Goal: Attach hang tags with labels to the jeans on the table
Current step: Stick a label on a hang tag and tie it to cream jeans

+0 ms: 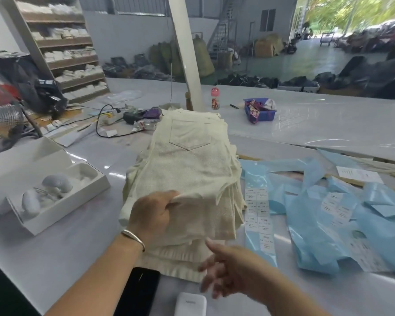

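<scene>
Cream denim is filling the middle of the table (55, 258): a stack of folded jeans (192, 165) is lying there, back pocket facing up on the top pair. The left hand (152, 213), a silver bangle (132, 238) circling its wrist, is gripping the near fold of the top pair, fingers curled into the cloth and bunching it up off the pile. The right hand (226, 270) is hovering just in front of the stack's near edge, fingers loose and spread, holding nothing; it is blurred, so finer detail of the fingertips is not readable.

Just right of the stack, a long blue strip of labels (259, 215) is lying flat on the table with white stickers running down it, and beyond that a heap of crumpled blue backing sheets (328, 224) is sprawling further right. To the left, an open white box (62, 201) is sitting well apart from the jeans, pale rounded items inside. Near the person, a black phone (139, 290) is lying beside a white device (190, 304), the phone's far end touching the bottom of the stack. Further back, a blue basket (260, 110) and a pink-capped bottle (215, 98) are standing on the table.
</scene>
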A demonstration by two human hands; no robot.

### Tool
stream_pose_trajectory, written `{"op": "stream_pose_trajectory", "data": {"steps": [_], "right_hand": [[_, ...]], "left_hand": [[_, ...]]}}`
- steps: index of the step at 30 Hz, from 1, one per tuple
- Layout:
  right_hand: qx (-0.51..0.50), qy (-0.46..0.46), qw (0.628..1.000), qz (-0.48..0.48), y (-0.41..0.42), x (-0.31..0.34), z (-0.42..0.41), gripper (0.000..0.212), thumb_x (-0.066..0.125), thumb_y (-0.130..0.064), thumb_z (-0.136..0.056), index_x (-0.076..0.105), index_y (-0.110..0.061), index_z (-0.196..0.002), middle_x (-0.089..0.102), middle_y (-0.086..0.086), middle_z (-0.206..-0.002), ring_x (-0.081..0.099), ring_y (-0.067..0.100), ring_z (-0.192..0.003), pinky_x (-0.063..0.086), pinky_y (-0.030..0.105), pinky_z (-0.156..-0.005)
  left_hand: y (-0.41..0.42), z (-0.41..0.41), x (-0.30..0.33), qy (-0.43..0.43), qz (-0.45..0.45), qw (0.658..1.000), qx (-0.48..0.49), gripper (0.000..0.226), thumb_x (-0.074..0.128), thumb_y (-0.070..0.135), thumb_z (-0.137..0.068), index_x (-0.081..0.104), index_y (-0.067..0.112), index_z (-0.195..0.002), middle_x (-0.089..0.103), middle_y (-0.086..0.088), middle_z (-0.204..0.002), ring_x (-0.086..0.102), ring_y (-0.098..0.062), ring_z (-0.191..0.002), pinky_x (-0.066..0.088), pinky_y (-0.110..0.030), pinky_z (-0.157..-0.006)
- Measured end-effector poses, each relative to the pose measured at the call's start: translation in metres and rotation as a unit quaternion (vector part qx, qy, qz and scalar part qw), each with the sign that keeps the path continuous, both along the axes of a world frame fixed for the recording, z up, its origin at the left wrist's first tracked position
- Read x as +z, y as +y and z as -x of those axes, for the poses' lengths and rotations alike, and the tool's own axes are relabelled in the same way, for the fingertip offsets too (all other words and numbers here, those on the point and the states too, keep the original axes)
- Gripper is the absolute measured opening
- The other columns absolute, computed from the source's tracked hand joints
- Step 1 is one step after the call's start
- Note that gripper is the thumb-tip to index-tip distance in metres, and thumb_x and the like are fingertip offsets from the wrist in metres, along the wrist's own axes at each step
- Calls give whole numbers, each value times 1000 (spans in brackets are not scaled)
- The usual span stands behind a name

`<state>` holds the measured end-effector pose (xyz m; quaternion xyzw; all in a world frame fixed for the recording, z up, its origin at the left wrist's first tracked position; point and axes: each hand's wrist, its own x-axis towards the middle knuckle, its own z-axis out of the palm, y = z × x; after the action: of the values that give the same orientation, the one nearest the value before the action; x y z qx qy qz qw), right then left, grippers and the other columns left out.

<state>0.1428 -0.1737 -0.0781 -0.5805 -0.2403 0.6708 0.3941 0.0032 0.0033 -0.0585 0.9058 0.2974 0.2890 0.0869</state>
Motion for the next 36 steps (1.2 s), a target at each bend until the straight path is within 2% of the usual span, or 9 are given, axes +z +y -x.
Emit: {"op": "stream_pose_trajectory", "data": {"steps": [5,8,11,18,22,26,28,32,36], "right_hand": [[-220,7,950,-220,-3,46,30,86,80,-58,-55,44,-31,-128,67,5,-117,69,18,-100,56,33,-71],[-340,-40,899,-273,-16,74,17,23,72,-38,-76,71,-17,-85,71,6,-77,70,19,-71,52,26,-56],[-399,-74,877,-258,-45,71,-5,13,59,-7,-81,67,0,-72,58,11,-62,57,24,-58,43,27,-48],[-322,-185,887,-274,-138,102,-52,29,58,-3,-53,64,0,-81,61,17,-79,57,31,-78,44,45,-74],[-248,-229,892,-299,-200,133,-73,35,58,-3,-50,65,-6,-85,64,11,-81,62,27,-78,51,50,-77],[-179,-258,896,-314,-254,159,-88,43,55,0,-47,73,-16,-83,69,7,-80,66,26,-77,54,40,-70],[-182,-250,901,-305,-285,161,-98,46,55,1,-46,74,-18,-84,69,9,-80,66,29,-77,54,43,-70],[-242,-222,905,-270,-348,142,-127,54,56,3,-44,72,-15,-92,69,12,-84,67,33,-79,54,53,-75],[-294,-202,904,-237,-404,113,-154,43,52,3,-40,74,-19,-69,66,7,-64,65,23,-57,52,33,-49]], "left_hand": [[-60,-21,67,-53,-143,984,-94,12,67,25,-84,69,17,-76,63,1,-60,60,-21,-55,46,-32,-53],[-102,-28,72,-51,-19,960,-273,14,66,20,-86,67,11,-75,64,2,-72,60,-17,-59,46,-28,-52],[-117,-33,65,-69,154,931,-323,27,58,31,-92,76,12,-97,69,5,-97,65,-8,-89,52,-31,-74],[-113,-60,27,-91,132,982,100,41,56,36,-93,58,12,-126,55,-10,-126,46,-28,-121,34,-36,-103],[-169,-75,-19,-214,478,800,291,61,62,37,-90,41,1,-134,46,-25,-134,46,-39,-122,40,-43,-100],[-257,-107,-53,-428,753,491,95,36,49,35,-98,62,3,-110,74,-16,-91,73,-28,-79,60,-36,-63],[-281,-112,-63,-440,774,455,33,37,39,28,-102,67,4,-99,74,-14,-77,73,-26,-65,58,-33,-49],[-296,-99,-80,-519,729,445,-33,42,33,19,-101,73,5,-103,73,-13,-98,71,-28,-87,60,-39,-75],[-312,-101,-83,-516,712,474,-37,50,35,2,-98,79,6,-73,75,-12,-83,73,-24,-74,60,-34,-60]]}}
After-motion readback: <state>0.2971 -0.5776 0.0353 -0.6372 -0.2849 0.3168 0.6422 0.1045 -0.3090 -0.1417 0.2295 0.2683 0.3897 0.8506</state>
